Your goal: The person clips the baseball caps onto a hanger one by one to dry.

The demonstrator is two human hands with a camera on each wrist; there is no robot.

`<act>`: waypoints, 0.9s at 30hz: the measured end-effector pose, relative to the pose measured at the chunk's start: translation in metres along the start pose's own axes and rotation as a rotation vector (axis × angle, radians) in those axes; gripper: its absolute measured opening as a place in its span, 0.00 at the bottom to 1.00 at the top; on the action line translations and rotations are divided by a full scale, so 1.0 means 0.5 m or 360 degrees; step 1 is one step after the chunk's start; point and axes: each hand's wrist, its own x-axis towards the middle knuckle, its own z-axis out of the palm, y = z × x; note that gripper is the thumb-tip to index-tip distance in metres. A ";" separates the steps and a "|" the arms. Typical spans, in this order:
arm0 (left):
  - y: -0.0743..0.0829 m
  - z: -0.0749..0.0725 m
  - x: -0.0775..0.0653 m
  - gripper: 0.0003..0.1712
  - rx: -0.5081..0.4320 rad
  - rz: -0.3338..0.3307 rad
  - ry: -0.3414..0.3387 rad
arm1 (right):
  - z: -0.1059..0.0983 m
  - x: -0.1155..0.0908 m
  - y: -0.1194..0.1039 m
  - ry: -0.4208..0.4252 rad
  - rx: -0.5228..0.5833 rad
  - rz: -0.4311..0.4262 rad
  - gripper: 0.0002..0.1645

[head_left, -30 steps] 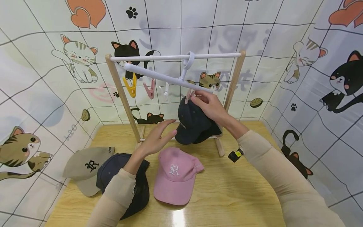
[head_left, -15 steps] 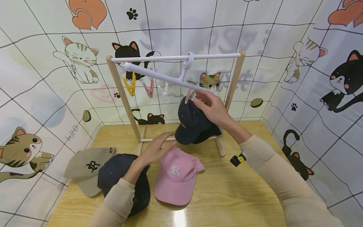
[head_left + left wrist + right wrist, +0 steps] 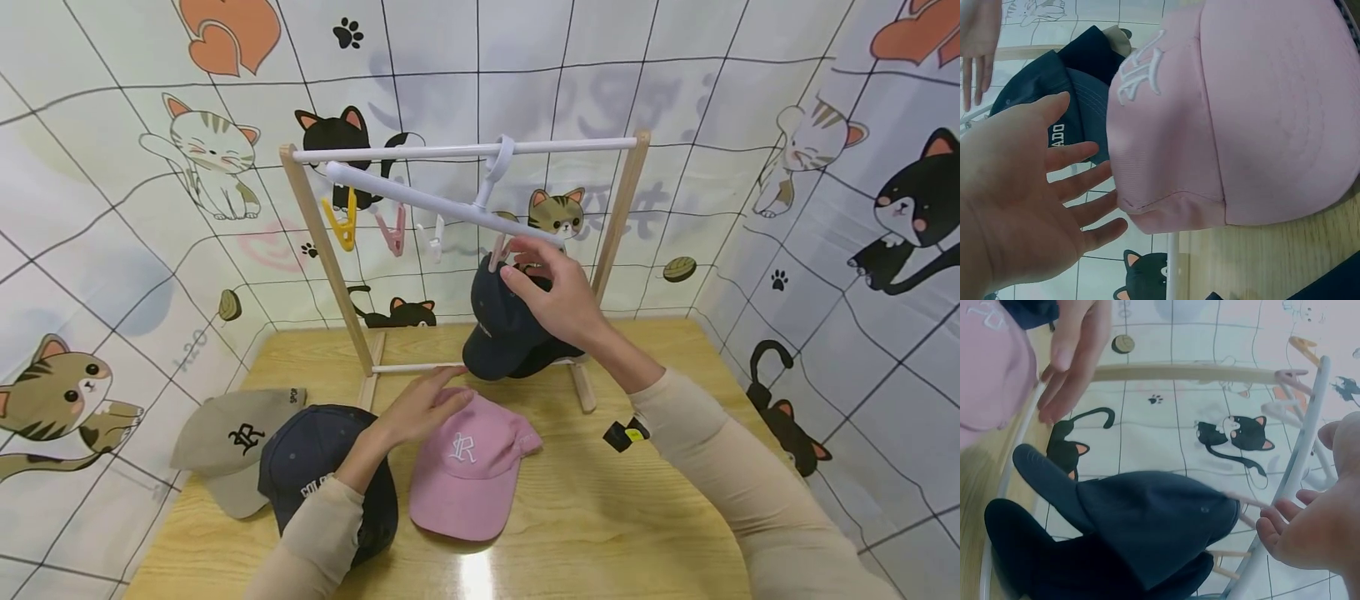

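Observation:
A dark navy cap [image 3: 498, 325] hangs from a pale pink clothespin [image 3: 497, 252] on the tilted white hanger [image 3: 412, 196]. Beside that clothespin hovers my right hand [image 3: 553, 292], fingers loosely bent; the right wrist view shows its fingertips [image 3: 1270, 530] near the pin, holding nothing. On the table lies a pink cap [image 3: 457, 500] with a white letter emblem. My left hand [image 3: 416, 412] is over its crown, fingers extended and spread in the left wrist view. A second dark cap behind the hanging navy cap [image 3: 1147, 519] is partly hidden.
A wooden rack [image 3: 318, 258] with a white top rail [image 3: 405, 153] carries the hanger. Yellow [image 3: 343, 223], pink [image 3: 393, 232] and white clothespins [image 3: 435, 240] hang at its left. A beige cap [image 3: 225, 433] and a navy cap [image 3: 311, 450] lie at the table's left.
My left hand has moved down from beside the hanging cap to over the pink cap. My right hand has shifted slightly at the clothespin, its thumb dropping onto the cap's outline.

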 end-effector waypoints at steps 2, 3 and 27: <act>-0.001 0.001 0.003 0.35 0.0014 -0.0005 -0.0015 | 0.004 0.000 -0.005 -0.0010 0.0019 -0.0026 0.32; -0.002 0.002 0.005 0.35 0.0022 -0.0004 -0.0024 | 0.007 0.000 -0.007 -0.0016 0.0029 -0.0037 0.32; -0.007 0.022 0.048 0.21 0.0108 -0.0099 0.0020 | 0.043 0.024 -0.050 -0.0136 0.0157 0.0056 0.33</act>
